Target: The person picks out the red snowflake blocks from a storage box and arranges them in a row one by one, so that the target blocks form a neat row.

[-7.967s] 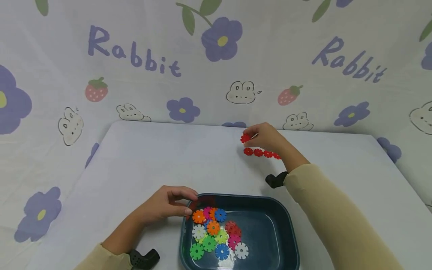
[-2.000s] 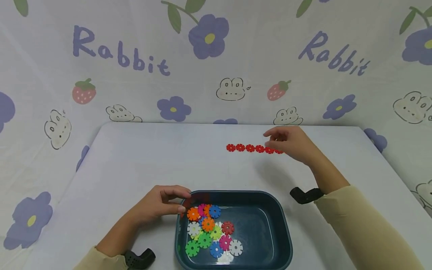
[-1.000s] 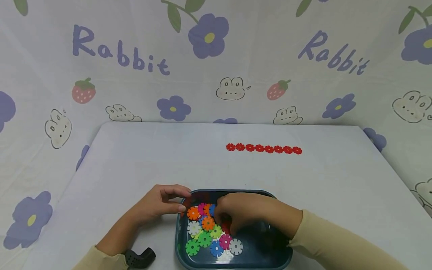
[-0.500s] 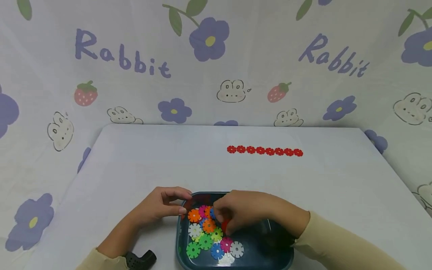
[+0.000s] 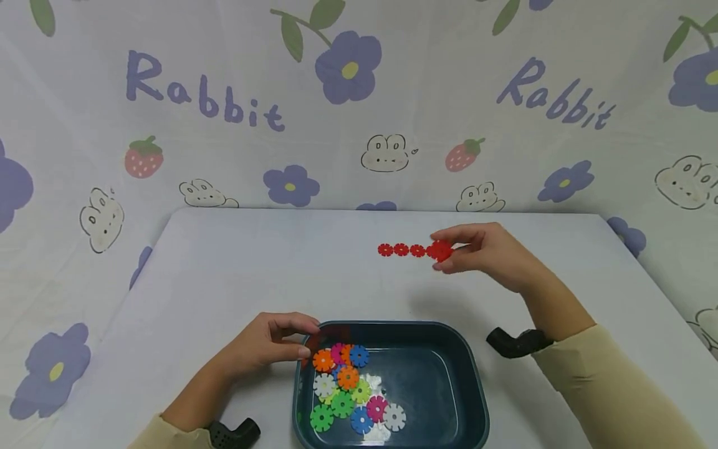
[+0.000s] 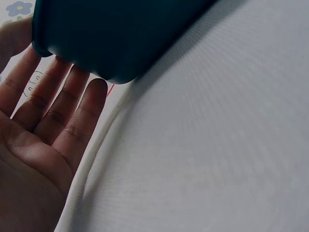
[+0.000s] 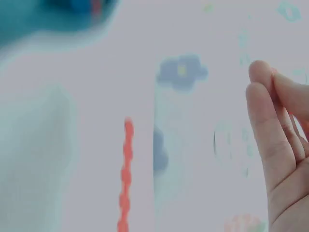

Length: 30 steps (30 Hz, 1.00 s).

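In the head view my right hand (image 5: 487,254) pinches a red snowflake disc (image 5: 442,251) between thumb and fingers. It is held over a row of linked-looking red snowflake discs (image 5: 401,249), whose right part the hand covers. The right wrist view shows the row of red discs (image 7: 126,175) side-on, with the pinching fingertips well to its right. My left hand (image 5: 275,340) grips the back left corner of the dark teal tray (image 5: 477,386), thumb and index at the rim. In the left wrist view its other fingers (image 6: 91,101) reach along the tray's outside.
Several snowflake discs (image 5: 342,404) in orange, green, blue, pink, yellow and white lie in the tray's left half. A white-covered table (image 5: 252,262) runs back to a printed cloth backdrop (image 5: 224,37). Black wrist devices (image 5: 518,343) stick out near both cuffs.
The red row has grown longer to the right. My right hand went back into the tray, picked up a red disc there, and has carried it to the row. My left hand stays put.
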### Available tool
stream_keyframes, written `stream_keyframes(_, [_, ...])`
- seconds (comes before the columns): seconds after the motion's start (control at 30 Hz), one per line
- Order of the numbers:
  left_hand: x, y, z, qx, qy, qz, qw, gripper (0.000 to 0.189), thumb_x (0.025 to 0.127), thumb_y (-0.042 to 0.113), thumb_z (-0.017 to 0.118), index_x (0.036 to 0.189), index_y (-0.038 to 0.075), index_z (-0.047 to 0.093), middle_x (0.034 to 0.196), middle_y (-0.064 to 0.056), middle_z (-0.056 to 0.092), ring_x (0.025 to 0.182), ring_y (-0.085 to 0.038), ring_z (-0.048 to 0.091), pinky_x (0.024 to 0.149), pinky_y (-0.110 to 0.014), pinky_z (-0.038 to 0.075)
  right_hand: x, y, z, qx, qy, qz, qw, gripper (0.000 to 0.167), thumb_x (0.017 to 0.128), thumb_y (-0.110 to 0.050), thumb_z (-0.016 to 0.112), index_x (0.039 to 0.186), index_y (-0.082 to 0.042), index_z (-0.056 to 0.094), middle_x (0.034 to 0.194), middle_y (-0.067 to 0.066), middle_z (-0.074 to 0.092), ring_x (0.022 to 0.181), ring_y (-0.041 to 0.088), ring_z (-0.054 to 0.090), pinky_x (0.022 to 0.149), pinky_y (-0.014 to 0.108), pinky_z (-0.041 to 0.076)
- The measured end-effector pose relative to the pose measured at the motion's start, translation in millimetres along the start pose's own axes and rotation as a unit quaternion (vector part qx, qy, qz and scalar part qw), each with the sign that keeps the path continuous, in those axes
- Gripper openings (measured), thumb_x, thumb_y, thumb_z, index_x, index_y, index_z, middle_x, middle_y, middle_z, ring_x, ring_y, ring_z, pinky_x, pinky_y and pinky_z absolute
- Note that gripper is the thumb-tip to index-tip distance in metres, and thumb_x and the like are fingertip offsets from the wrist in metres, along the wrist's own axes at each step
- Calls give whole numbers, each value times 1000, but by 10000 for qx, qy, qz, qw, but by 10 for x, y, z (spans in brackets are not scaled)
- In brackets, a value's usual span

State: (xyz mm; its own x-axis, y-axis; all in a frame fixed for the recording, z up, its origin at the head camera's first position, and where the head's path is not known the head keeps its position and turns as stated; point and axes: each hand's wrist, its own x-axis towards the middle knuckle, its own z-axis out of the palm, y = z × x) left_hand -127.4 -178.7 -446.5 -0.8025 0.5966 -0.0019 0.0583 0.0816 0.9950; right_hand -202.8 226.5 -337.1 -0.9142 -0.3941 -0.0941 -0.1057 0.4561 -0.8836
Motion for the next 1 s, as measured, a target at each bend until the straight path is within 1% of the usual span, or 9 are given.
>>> stream_keyframes(0.1, [-6, -5, 3, 28, -22, 56, 10000, 28, 88, 3, 70, 116, 4, 68, 127, -13, 65, 119, -19, 60, 97, -28, 51, 6, 235, -233, 45, 756, 418, 9963, 52, 87, -24, 76, 135, -14, 59, 118, 7, 68, 98, 17, 71, 84, 27, 57])
stream_keyframes(0.27, [-10, -22, 0, 85, -64, 143, 9998, 28, 89, 3, 69, 117, 1, 67, 126, -15, 65, 118, -19, 60, 96, -28, 52, -19, 697, -558, 376, 1651, 1155, 9788, 64, 89, -38, 71, 146, -18, 48, 131, 2, 59, 103, 7, 68, 92, 26, 53])
stream_keyframes(0.33, [-13, -27, -2, 77, -58, 134, 9999, 28, 89, 3, 69, 117, 1, 66, 126, -15, 65, 118, -19, 60, 96, -28, 52, -25, 880, -648, 376, 1923, 1505, 9690, 70, 89, -44, 69, 149, -19, 44, 137, 6, 52, 112, 11, 63, 100, 31, 50])
stream_keyframes(0.43, [-18, -27, -2, 64, -48, 130, 9999, 28, 89, 2, 69, 116, 0, 66, 126, -16, 64, 118, -18, 60, 96, -28, 52, -30, 1133, -735, 186, 2210, 2070, 9529, 74, 89, -48, 68, 150, -16, 41, 149, 13, 44, 130, 27, 49, 111, 47, 39])
stream_keyframes(0.57, [-24, -14, 6, 22, -48, 124, 9999, 29, 89, 2, 68, 117, -1, 66, 127, -18, 64, 118, -18, 60, 97, -28, 51, -34, 1411, -804, -281, 2187, 2712, 9369, 74, 91, -45, 67, 151, -13, 39, 155, 21, 35, 141, 42, 30, 111, 58, 35])
stream_keyframes(0.63, [-26, -7, 12, 12, -36, 91, 10000, 29, 89, 3, 69, 117, -1, 66, 127, -18, 64, 117, -17, 60, 96, -27, 52, -29, 1496, -819, -544, 2085, 2901, 9324, 73, 91, -43, 67, 151, -12, 38, 154, 24, 34, 140, 45, 29, 109, 59, 38])
stream_keyframes(0.73, [-28, 0, 19, 3, -23, 67, 10000, 29, 88, 3, 69, 117, -1, 66, 127, -16, 64, 117, -16, 61, 95, -28, 52, -10, 1538, -819, -822, 1958, 2879, 9338, 71, 92, -36, 67, 150, -8, 38, 155, 25, 31, 141, 47, 26, 108, 58, 38])
stream_keyframes(0.9, [-28, 0, 21, -4, 3, 106, 9999, 28, 88, 3, 69, 116, 1, 67, 126, -16, 65, 117, -16, 61, 94, -29, 53, 34, 1508, -807, -1111, 1788, 2663, 9406, 65, 94, -28, 66, 147, -3, 41, 158, 26, 25, 145, 49, 18, 112, 60, 32])
stream_keyframes(1.0, [-27, -6, 17, 5, 0, 111, 9999, 28, 88, 3, 69, 116, 2, 67, 126, -16, 65, 117, -17, 61, 94, -29, 53, 51, 1509, -807, -1245, 1668, 2667, 9410, 64, 94, -27, 65, 147, -2, 41, 157, 27, 24, 146, 49, 16, 112, 62, 29])
